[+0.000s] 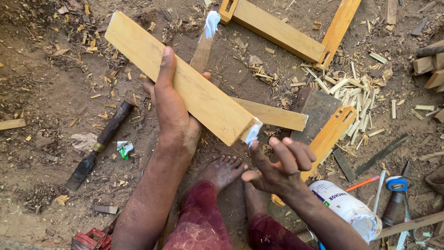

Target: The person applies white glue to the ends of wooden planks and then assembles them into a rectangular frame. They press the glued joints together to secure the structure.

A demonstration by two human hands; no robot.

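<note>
The dusty earth floor (51,97), strewn with pale wood chips, carries everything. A notched yellow timber frame (277,30) lies at the top. The long, pale yellow planed wooden board (185,83) slants across the middle, raised off the floor, its lower end smeared with white glue (253,133). The left hand (172,104) is clenched around its middle. The right hand (277,166) grasps nothing, its forefinger touching the glue. A white plastic glue jar (347,208) lies below it. A dark-handled chisel (99,146) lies left.
</note>
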